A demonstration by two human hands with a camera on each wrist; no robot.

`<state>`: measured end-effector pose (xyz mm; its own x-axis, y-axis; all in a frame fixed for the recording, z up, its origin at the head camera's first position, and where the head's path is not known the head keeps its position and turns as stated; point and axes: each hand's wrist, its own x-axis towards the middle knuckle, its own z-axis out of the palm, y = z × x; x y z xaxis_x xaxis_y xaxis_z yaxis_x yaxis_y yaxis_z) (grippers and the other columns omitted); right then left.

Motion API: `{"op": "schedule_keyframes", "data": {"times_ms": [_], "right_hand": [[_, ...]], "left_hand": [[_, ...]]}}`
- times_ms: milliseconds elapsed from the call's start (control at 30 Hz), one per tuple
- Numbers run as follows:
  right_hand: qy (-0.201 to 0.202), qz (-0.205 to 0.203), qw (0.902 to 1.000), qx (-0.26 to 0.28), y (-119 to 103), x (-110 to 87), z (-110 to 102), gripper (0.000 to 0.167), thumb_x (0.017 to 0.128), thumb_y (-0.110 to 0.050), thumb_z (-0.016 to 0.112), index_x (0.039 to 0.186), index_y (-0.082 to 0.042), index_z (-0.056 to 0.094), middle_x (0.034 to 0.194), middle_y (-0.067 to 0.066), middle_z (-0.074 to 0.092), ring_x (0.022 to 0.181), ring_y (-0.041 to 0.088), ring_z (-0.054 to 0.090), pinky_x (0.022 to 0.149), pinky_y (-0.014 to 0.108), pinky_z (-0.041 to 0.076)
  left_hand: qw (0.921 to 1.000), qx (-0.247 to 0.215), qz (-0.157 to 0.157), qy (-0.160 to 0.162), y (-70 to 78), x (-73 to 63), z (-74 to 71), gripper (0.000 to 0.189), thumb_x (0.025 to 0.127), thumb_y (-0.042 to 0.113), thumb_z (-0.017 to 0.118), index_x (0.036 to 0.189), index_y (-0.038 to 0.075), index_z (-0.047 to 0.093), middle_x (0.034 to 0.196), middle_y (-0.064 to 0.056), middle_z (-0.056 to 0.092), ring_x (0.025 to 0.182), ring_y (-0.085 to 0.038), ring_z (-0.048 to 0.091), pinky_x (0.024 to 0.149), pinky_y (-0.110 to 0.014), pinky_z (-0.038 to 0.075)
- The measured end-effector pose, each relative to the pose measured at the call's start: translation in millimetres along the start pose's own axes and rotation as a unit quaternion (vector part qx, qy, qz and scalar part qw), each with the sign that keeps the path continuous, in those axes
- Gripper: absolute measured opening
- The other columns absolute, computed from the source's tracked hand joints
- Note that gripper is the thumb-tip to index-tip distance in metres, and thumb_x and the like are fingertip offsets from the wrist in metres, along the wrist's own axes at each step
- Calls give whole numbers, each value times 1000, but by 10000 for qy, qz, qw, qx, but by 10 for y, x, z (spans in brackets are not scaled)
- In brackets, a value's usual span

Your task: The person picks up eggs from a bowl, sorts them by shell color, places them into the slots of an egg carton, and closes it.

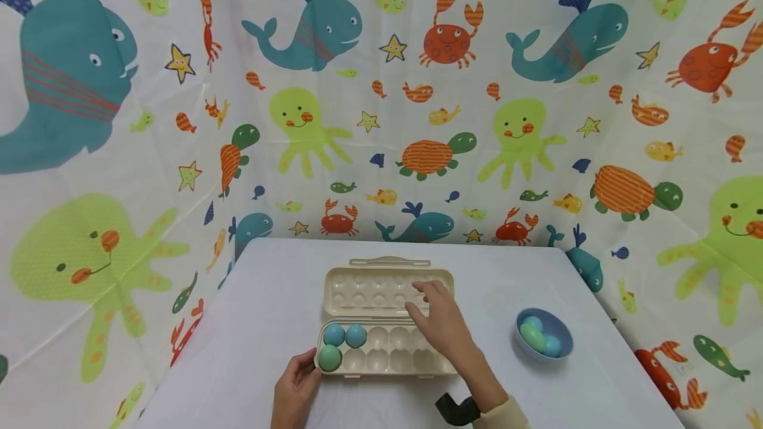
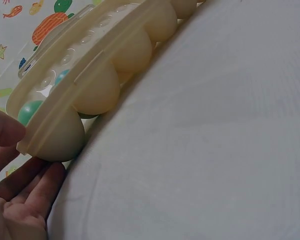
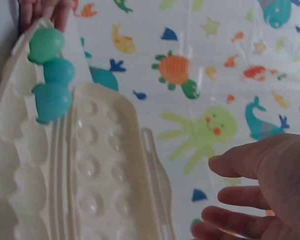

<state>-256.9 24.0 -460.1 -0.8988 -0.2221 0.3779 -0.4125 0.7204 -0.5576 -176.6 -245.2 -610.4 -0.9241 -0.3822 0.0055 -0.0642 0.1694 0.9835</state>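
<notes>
A cream egg carton (image 1: 390, 359) lies with its lid (image 1: 381, 296) folded back. In its left end sit two blue eggs (image 1: 356, 335) and one green egg (image 1: 330, 358); the other cups I can see hold nothing. My left hand (image 1: 295, 386) grips the carton's near left corner, and the left wrist view shows the thumb at the rim and fingers (image 2: 45, 190) under the end cup. Above the carton's right side hovers my right hand (image 1: 444, 323), its fingers (image 3: 240, 197) spread loosely and nothing in them.
To the right of the carton stands a blue bowl (image 1: 545, 353) with a green egg (image 1: 532, 336) and two blue eggs (image 1: 552, 346). A white cloth (image 1: 256, 310) covers the table. Behind and at the sides hangs a curtain (image 1: 369, 204) printed with sea animals.
</notes>
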Motion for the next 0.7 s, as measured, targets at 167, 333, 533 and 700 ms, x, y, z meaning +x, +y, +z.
{"op": "schedule_keyframes", "data": {"times_ms": [167,333,533,700], "right_hand": [[230,354,9991,-38,255,-18,-192,41,92,-23,70,128,-5,63,118,13,64,103,29,64,85,44,59],[387,643,9969,-235,517,-8,-350,43,93,-23,70,129,-2,61,120,16,65,103,30,63,84,45,60],[578,1021,9926,-299,837,-60,-604,44,93,-19,69,130,3,59,120,24,64,104,38,63,88,52,57],[365,1512,9875,-259,1084,-185,-784,49,96,-19,64,135,8,53,125,30,59,109,43,59,92,56,54]], "left_hand": [[10000,27,18,-39,-12,-1,-7,41,92,5,66,132,1,59,132,-21,64,106,6,61,89,-5,50],[9997,-134,203,-22,8,-8,-19,41,92,4,67,132,-2,58,133,-24,63,109,7,60,90,-4,48],[9993,-239,272,-10,0,16,-7,40,92,2,67,130,-3,59,132,-24,63,109,9,59,90,-4,49],[9997,-86,216,-57,-10,34,-5,40,92,3,66,131,-1,58,133,-22,63,114,0,61,91,-4,49]]}}
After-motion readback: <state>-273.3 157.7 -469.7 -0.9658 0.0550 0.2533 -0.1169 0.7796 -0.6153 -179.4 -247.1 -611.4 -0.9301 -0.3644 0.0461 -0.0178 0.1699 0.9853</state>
